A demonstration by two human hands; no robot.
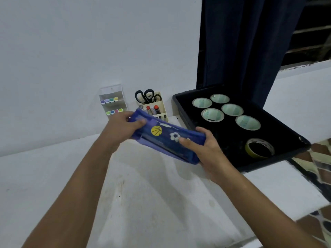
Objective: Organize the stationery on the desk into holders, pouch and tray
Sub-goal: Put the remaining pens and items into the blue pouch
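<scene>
A blue pouch (162,140) with a yellow basketball and a white football printed on it is held above the white desk (143,194). My left hand (121,127) grips its far left end, near the zip. My right hand (202,149) grips its near right end. Behind it, a clear holder (112,97) against the wall carries two rows of coloured markers. A cream holder (161,106) holds black scissors (146,96) and several pens. A black tray (232,140) on the right holds several tape rolls (232,109) and one yellow-edged roll (259,147).
A white wall rises right behind the holders. A dark blue curtain (241,42) hangs behind the tray. The desk's right edge drops off beyond the tray, with patterned floor (320,158) below.
</scene>
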